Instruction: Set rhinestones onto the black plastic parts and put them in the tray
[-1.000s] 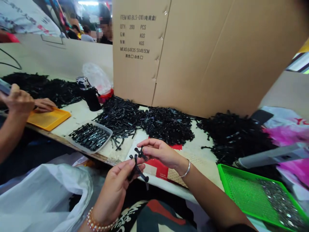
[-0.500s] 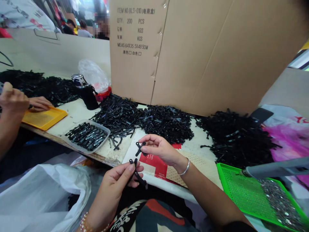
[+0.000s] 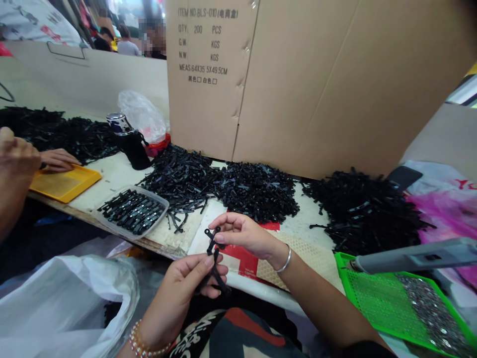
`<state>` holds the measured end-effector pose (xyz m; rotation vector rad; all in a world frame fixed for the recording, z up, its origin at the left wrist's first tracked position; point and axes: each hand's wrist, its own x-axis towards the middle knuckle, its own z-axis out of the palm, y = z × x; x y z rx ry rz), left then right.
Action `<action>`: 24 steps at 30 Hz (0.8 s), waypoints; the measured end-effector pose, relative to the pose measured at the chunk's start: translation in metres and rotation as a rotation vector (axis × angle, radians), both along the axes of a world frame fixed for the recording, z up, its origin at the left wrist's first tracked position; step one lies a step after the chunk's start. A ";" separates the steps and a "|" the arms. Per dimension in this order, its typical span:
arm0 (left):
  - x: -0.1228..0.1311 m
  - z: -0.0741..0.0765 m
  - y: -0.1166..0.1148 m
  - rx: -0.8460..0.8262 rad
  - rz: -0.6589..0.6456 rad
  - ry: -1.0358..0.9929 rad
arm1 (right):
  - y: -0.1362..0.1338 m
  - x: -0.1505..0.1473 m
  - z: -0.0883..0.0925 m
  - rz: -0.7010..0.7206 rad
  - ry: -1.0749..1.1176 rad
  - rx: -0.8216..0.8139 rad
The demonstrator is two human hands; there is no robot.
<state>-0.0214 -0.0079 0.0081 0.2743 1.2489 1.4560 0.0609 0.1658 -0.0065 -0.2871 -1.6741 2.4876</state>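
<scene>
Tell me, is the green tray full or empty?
Partly full: the green tray holds small shiny metal pieces over its right part; its left mesh lies bare.

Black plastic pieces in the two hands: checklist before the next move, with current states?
1. Left hand has a firm hold on the lower black piece: ok, pinched between thumb and fingers.
2. Right hand holds the upper black piece: ok, at the fingertips.
3. The two pieces line up: they meet end to end; whether they are seated, cannot tell.
4. Grey tool is out of the way: ok, it lies across the green tray, apart from both hands.
5. Co-worker's hand is apart: ok, it is at the orange tray on the far left.
</scene>
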 end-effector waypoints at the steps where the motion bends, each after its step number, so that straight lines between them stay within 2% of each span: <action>1: 0.000 0.001 0.000 -0.004 0.003 -0.013 | 0.000 0.000 0.001 0.002 -0.003 -0.004; 6: -0.003 0.002 0.000 -0.006 0.003 -0.046 | 0.002 -0.002 0.002 0.014 -0.004 -0.018; 13: -0.009 -0.009 -0.002 0.013 -0.026 -0.008 | 0.002 -0.006 -0.002 0.031 -0.023 -0.063; 19: -0.016 -0.011 -0.001 0.016 -0.076 -0.029 | 0.007 -0.013 -0.004 0.062 -0.043 -0.042; 24: -0.016 -0.010 0.005 0.027 -0.027 -0.022 | 0.008 -0.010 -0.005 0.082 -0.103 0.008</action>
